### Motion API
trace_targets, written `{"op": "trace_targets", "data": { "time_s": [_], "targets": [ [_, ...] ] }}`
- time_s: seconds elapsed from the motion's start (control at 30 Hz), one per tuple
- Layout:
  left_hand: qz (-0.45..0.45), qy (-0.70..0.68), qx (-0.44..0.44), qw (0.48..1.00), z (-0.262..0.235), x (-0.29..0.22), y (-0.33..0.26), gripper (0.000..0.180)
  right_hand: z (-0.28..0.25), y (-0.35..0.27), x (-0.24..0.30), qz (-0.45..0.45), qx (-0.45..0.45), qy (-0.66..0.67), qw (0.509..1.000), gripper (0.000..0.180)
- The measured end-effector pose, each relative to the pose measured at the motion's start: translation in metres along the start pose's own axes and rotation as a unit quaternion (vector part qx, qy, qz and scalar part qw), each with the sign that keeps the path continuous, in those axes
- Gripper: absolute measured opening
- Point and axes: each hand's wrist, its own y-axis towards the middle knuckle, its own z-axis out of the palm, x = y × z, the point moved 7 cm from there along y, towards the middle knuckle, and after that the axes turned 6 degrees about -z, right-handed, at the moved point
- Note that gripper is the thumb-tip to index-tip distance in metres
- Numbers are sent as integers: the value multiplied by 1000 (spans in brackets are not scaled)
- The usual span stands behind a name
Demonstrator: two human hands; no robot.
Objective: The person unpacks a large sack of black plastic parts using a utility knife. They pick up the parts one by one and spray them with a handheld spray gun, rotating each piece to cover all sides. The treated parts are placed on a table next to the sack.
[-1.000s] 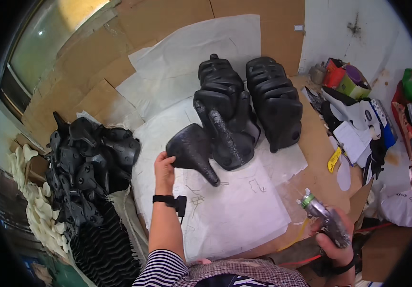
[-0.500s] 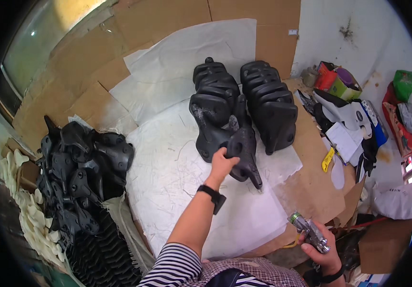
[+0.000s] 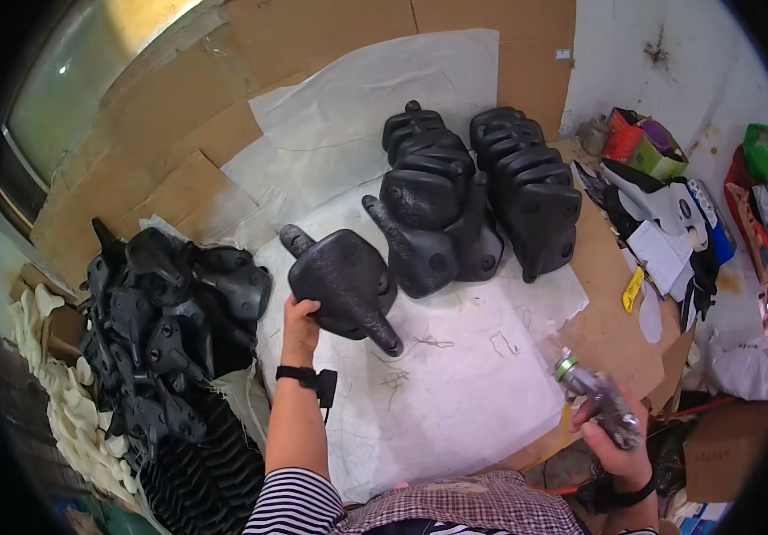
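Note:
My left hand [image 3: 302, 328] grips a black moulded part [image 3: 341, 272] by its lower left edge, thumb on top. The part has a rounded, bulging body with a stub at each end, and pale speckles cover its surface. To its right stand two rows of similar black parts, a nearer row [image 3: 427, 223] and a farther-right row [image 3: 531, 192], stacked against one another. Low on the right, my right hand [image 3: 611, 441] is closed round a silver pistol-shaped hand tool [image 3: 599, 399] with a green ring near its tip, which points up and left, away from the parts.
White sheeting [image 3: 455, 401] with loose threads covers the bench. At left lie a heap of black parts [image 3: 165, 321], a black ribbed stack [image 3: 214, 473] and cream pieces [image 3: 76, 406]. Papers [image 3: 656, 254], a yellow-handled tool [image 3: 633, 290] and a cardboard box [image 3: 727, 455] are at right.
My left hand has lifted the black part off the near end of the nearer row and carried it left. My right hand and its tool have shifted slightly right.

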Motion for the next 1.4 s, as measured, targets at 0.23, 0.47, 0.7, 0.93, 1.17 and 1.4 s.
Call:
{"op": "trace_targets", "data": {
  "time_s": [0.23, 0.47, 0.7, 0.93, 1.17, 1.4],
  "targets": [
    [-156, -74, -21, 985, 20, 105, 94, 47, -21, -5, -24, 78, -74, -52, 993, 54],
    [-156, 13, 100, 983, 48, 118, 100, 52, -18, 7, 17, -18, -177, 7, 984, 54],
    [-93, -40, 59, 993, 11, 66, 14, 59, -17, -3, -45, 141, -43, -60, 987, 52],
    [20, 36, -17, 999, -68, -37, -27, 65, 23, 22, -6, 59, 13, -22, 998, 55],
    [14, 32, 70, 997, -36, -65, 49, 67, 23, 18, 14, 7, -29, 18, 999, 55],
    [-115, 163, 233, 952, 111, -24, 171, 63, 32, 24, -57, 118, 22, -7, 993, 54]
  ]
}}
